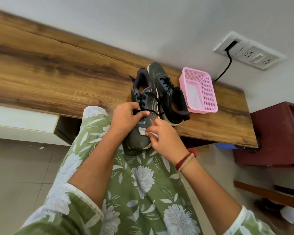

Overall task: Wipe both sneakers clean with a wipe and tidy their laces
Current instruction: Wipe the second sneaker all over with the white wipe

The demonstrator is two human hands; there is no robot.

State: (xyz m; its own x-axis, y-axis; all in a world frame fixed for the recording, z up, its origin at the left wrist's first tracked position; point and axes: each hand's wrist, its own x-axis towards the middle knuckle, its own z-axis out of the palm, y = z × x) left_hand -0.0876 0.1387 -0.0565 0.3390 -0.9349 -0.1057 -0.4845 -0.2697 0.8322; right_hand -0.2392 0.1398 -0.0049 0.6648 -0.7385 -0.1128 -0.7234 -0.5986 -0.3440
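Note:
Two dark grey sneakers with black laces lie side by side at the table's near edge. The left sneaker point(143, 99) points its toe toward me and overhangs the edge. The right sneaker point(168, 92) points away, heel toward me. My left hand point(126, 117) pinches a black lace point(153, 111) of the left sneaker over its tongue. My right hand point(165, 139) holds a small crumpled white wipe point(142, 131) against the left sneaker's toe area.
A pink perforated basket point(199, 90) with a white sheet inside stands right of the sneakers on the wooden table point(49, 70). A wall socket point(249, 50) with a black cable is behind. A dark red cabinet point(275, 133) stands at the right.

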